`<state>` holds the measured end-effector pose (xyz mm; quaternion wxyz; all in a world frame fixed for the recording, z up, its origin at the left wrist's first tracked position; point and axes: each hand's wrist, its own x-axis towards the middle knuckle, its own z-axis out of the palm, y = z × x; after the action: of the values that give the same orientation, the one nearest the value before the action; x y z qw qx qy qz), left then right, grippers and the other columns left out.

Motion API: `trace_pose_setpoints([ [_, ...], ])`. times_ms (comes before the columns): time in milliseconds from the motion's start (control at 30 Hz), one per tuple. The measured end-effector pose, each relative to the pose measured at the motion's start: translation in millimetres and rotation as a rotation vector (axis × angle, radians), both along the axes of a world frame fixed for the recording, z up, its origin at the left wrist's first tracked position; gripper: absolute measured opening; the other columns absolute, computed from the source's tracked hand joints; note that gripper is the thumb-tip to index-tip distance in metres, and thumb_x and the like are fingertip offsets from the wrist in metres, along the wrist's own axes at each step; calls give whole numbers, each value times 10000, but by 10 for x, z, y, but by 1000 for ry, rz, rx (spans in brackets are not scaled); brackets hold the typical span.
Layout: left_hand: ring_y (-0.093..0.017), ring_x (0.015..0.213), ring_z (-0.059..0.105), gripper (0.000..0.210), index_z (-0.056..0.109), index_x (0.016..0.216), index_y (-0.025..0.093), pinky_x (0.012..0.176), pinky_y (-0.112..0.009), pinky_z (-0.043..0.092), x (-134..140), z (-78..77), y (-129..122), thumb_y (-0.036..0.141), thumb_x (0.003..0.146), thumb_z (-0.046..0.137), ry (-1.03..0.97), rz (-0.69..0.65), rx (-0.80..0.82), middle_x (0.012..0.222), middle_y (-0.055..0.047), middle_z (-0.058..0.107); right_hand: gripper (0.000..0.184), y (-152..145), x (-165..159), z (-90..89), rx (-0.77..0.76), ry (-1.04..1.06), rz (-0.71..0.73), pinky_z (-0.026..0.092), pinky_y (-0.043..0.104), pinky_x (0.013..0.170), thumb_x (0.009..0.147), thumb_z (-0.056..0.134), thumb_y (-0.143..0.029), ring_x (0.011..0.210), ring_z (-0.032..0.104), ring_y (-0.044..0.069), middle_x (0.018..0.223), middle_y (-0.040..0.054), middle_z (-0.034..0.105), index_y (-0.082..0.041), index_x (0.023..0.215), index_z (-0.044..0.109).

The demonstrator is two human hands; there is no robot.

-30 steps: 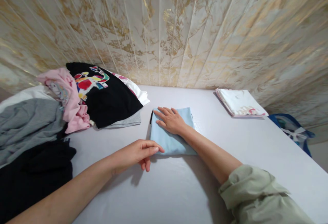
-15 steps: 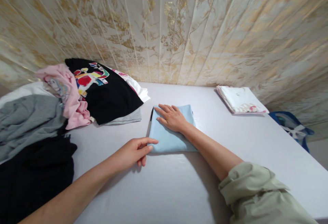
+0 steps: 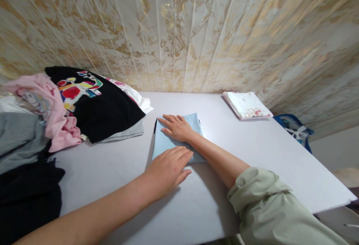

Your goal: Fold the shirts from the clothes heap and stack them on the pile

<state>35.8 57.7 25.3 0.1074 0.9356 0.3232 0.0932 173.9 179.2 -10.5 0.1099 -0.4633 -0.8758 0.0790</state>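
Observation:
A light blue folded garment (image 3: 162, 144) lies flat on the white table (image 3: 235, 147) in front of me. My right hand (image 3: 177, 128) rests palm down on its upper part, fingers stretched out. At the garment's near edge is my left hand (image 3: 169, 167), its fingers extended to the right and the thumb apart. It covers the lower part of the cloth; whether the palm presses on it I cannot tell. A bit of dark cloth shows at the garment's left edge.
At the left lies a heap of loose clothes: a black shirt (image 3: 106, 114) with a colourful print, a pink garment (image 3: 60, 121), grey cloth (image 3: 19, 136) and black cloth (image 3: 28, 196). A folded white garment (image 3: 246, 104) lies at the back right. Beyond the table edge is a blue bag (image 3: 294, 127).
My left hand has moved right from the garment's near left corner across its near edge, and its fingers have straightened. The right hand stays on the cloth. The whole view has shifted to the right.

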Motion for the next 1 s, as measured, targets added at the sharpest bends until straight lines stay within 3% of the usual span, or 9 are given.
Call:
trace_pose_setpoints([
  [100,-249,1347,397,614,402,1400,142,1122,-399,300,151,-156,47,437,879,535,76,-42,-67,1459,-118,445,458,81,43,37,-132,83,30,164,486,1138,991,304,-440,1383,305,197,1520,21,341,-324,1425,390],
  [200,-266,1413,278,728,310,1460,178,1154,-452,213,115,-241,27,505,852,540,121,-82,-90,1536,-93,311,449,167,91,80,-254,179,50,155,475,1147,994,286,-440,1385,309,184,1501,19,374,-311,1395,442],
  [333,-288,1408,283,687,337,1450,223,1132,-498,219,91,-153,27,514,857,525,162,-92,-120,1532,-63,326,480,257,139,112,-375,310,61,156,433,1161,990,256,-489,1377,334,195,1465,9,432,-302,1358,501],
  [433,-264,1376,345,622,400,1414,204,1135,-458,217,230,-121,93,521,885,477,109,-89,-91,1482,-73,421,510,302,166,109,-440,417,84,205,353,1157,992,218,-497,1349,383,175,1435,-6,472,-288,1329,539],
  [567,-263,1375,340,708,356,1437,152,1138,-437,198,401,-244,161,553,867,484,58,-119,-30,1484,-111,410,533,331,191,84,-471,495,98,235,334,1150,989,214,-494,1332,409,175,1417,4,494,-249,1333,539],
  [700,-284,1399,284,713,327,1451,210,1137,-482,156,409,-328,142,594,864,455,40,-194,-4,1528,-81,339,520,332,192,71,-452,505,104,256,342,1143,987,238,-493,1322,425,184,1402,9,512,-247,1314,558],
  [800,-285,1393,295,651,392,1414,250,1138,-505,141,445,-324,103,589,863,463,22,-233,-15,1499,-61,396,506,315,184,93,-447,478,80,250,326,1144,993,241,-466,1323,424,173,1410,9,504,-239,1321,552],
  [1000,-278,1395,305,659,425,1396,204,1147,-508,169,502,-218,-54,579,858,485,-30,-272,-88,1443,-92,471,480,231,172,193,-467,457,39,253,317,1146,1000,224,-427,1329,412,138,1415,-40,494,-280,1347,522],
])
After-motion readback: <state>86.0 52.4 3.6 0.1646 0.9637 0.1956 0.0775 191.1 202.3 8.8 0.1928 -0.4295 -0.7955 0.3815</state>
